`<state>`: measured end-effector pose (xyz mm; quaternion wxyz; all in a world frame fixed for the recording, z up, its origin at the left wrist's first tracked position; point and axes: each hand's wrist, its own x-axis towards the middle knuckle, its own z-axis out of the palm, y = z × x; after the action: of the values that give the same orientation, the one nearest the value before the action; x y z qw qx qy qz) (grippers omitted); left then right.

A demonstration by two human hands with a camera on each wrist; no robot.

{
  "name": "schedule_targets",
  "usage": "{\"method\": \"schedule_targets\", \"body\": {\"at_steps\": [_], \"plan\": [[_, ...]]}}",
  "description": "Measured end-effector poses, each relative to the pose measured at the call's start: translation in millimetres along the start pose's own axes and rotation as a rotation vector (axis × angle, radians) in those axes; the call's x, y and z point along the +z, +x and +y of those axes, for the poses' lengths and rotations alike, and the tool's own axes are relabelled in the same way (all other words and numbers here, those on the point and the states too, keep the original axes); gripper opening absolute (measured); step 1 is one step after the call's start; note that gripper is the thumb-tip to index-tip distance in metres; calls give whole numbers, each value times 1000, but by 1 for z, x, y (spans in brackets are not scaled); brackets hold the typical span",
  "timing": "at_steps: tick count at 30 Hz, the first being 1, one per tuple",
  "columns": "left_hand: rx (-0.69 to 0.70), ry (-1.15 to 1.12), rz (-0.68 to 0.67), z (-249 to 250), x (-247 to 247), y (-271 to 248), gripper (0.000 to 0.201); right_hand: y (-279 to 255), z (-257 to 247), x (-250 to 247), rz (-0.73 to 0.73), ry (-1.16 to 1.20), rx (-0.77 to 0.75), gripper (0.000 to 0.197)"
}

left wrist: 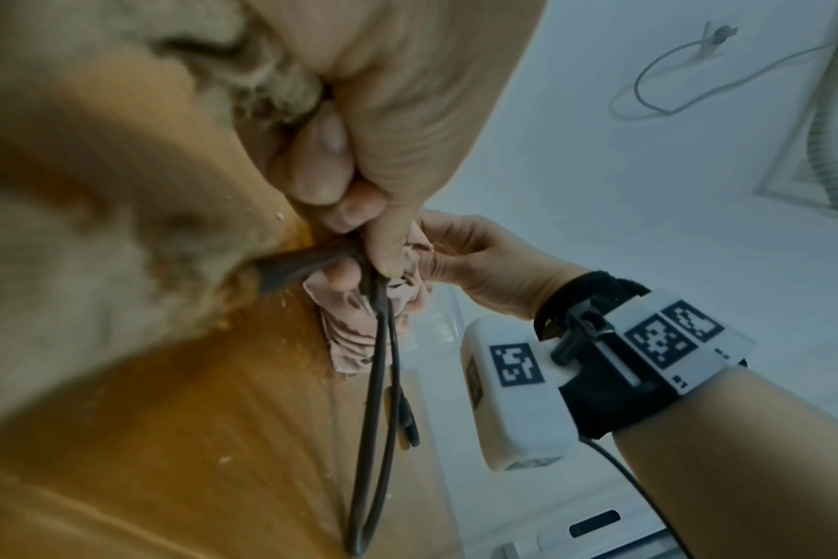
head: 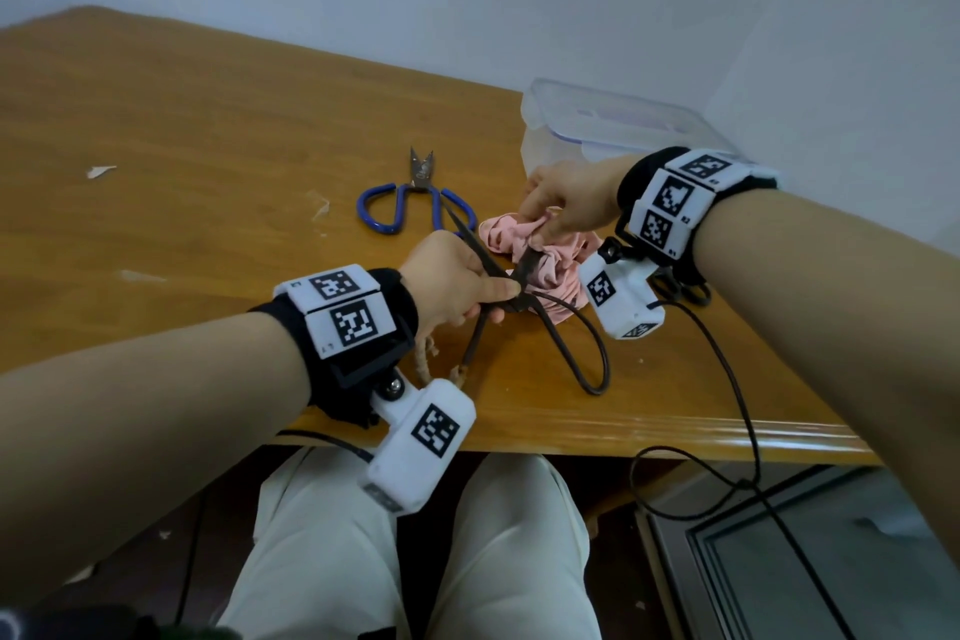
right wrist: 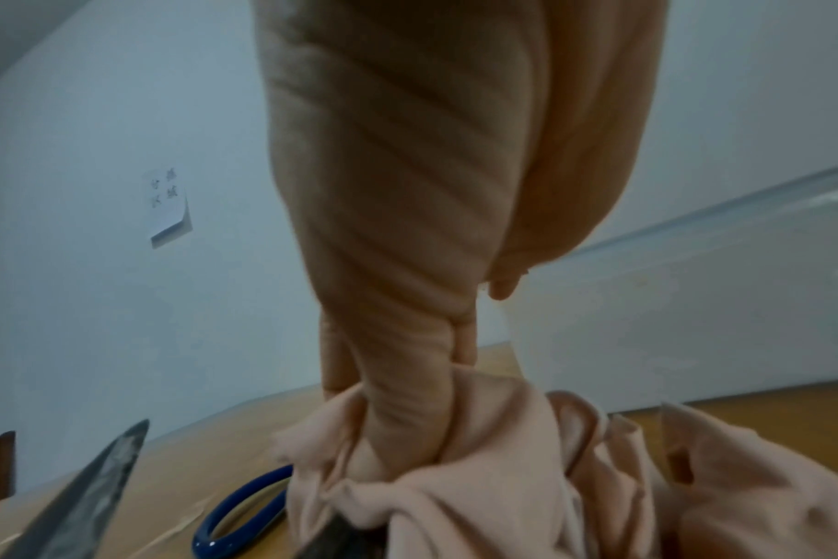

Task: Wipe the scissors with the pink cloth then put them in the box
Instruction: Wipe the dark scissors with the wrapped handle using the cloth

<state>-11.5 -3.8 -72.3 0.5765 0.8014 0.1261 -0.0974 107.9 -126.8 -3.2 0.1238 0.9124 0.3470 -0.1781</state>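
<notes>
Left hand (head: 457, 276) grips dark scissors (head: 524, 307) – right hand (head: 566, 200) pinches pink cloth (head: 550, 260)

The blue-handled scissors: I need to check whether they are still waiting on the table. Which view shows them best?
The head view: the blue-handled scissors lie whole on the table, blades parted, untouched. The right wrist view catches only one blue handle loop beside the pink cloth. I cannot find them in the left wrist view.
</notes>
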Motion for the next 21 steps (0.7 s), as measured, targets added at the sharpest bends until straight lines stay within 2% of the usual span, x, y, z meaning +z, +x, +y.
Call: {"method": "schedule_targets", "body": {"at_steps": [4, 21], "plan": [[-4, -1, 3, -1, 0, -1, 17, 5, 3, 2, 35, -85, 29, 35], [-46, 4, 2, -1, 0, -1, 18, 7, 8, 4, 81, -83, 21, 30]]}}
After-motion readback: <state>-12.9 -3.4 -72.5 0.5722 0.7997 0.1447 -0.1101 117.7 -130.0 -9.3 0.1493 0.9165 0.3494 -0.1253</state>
